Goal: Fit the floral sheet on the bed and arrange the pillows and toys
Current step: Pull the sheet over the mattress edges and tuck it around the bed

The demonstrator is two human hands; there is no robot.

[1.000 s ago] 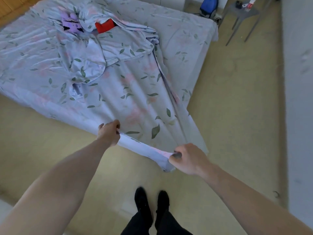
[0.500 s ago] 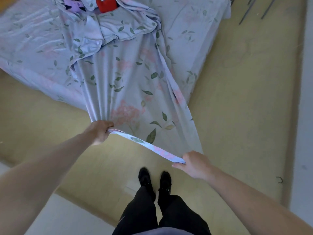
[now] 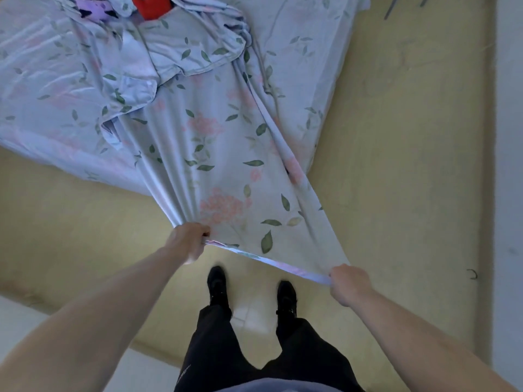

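Over yellowish floor point(image 3: 396, 165), left hand point(image 3: 188, 240) and right hand point(image 3: 349, 282) grip floral sheet point(image 3: 220, 154) taut off bed point(image 3: 305, 29).

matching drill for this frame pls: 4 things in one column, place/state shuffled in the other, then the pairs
Things:
1. left hand
2. right hand
3. red toy
4. shoes

Places or states:
A. on the floor, under the stretched edge of the sheet
B. grips the bunched end of the sheet's edge
C. half buried in crumpled fabric at the far end of the bed
D. grips the flatter end of the sheet's edge, nearer the wall side

Pairs: 1-B, 2-D, 3-C, 4-A
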